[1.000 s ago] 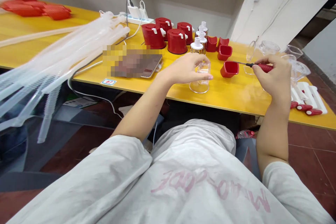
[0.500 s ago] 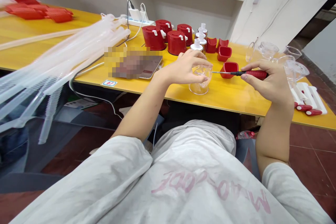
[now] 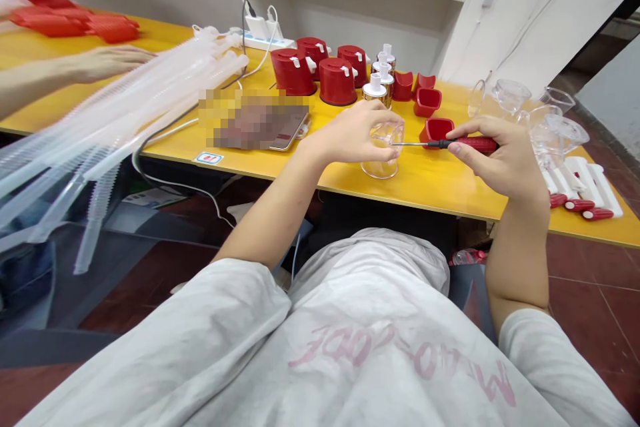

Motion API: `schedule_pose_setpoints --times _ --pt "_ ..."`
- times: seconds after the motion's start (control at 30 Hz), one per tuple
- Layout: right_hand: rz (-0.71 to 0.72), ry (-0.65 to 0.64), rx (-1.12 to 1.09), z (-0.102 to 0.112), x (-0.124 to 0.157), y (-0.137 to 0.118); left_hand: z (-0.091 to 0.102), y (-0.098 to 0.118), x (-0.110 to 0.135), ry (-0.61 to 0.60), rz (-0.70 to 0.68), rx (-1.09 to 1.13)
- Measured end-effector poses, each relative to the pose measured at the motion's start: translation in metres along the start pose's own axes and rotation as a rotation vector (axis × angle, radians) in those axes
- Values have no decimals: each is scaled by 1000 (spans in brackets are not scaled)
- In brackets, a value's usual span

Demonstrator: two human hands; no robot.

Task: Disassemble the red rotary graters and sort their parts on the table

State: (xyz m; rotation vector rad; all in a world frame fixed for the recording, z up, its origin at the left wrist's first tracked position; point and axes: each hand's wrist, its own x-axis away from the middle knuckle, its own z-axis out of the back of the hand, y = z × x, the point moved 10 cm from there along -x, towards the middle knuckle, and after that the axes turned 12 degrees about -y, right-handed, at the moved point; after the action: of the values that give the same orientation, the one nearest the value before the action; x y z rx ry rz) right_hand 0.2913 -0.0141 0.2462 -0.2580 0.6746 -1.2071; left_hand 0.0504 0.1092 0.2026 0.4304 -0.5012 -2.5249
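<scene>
My left hand [image 3: 364,131] is closed around the upper part of a clear plastic cup-like piece [image 3: 379,165], which rests on the yellow table with its wide rim down. Between thumb and fingers, the top of this piece is partly covered. In my right hand [image 3: 505,153] lies a screwdriver [image 3: 477,144] with a red and black handle, held level. Its thin shaft points left, and the tip reaches the side of the clear piece; whether it meets a screw I cannot tell. Just behind the shaft stands a small red square cup [image 3: 438,128].
Red round housings [image 3: 338,81] and chrome-and-white parts [image 3: 375,88] stand at the back. Clear funnels [image 3: 563,130] and white handles [image 3: 603,190] lie right. A tablet [image 3: 265,125], cables and translucent corrugated tubes [image 3: 165,90] are left. Another person's hand [image 3: 113,61] reaches in beyond the tubes.
My right hand has moved the screwdriver slightly left, its tip now further in at the clear piece. Another person's arm has appeared at the far left.
</scene>
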Motion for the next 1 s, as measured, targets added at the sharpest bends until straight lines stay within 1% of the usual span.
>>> schedule_pose_setpoints --times 0.17,0.23,0.43,0.53,0.6,0.73,0.87,1.0 --pt "-19 -16 -58 -2 -1 13 -2 1 -1 15 27 -16" --pt "-29 -19 -75 -3 -2 15 -2 2 -2 16 28 -24" --pt "8 -101 -52 -15 -5 0 -4 3 -2 42 40 -53" --pt "20 -122 -31 -18 -5 -1 -5 3 -2 60 57 -68" --pt "-4 -166 -48 -23 -5 4 -5 3 -2 68 69 -79" --pt "-63 -302 -91 -35 -5 15 -6 4 -1 67 82 -92" --pt "-69 -346 -83 -37 -6 13 -6 5 0 63 94 -108" --pt "-54 -467 -56 -47 -6 8 -6 7 0 66 96 -134"
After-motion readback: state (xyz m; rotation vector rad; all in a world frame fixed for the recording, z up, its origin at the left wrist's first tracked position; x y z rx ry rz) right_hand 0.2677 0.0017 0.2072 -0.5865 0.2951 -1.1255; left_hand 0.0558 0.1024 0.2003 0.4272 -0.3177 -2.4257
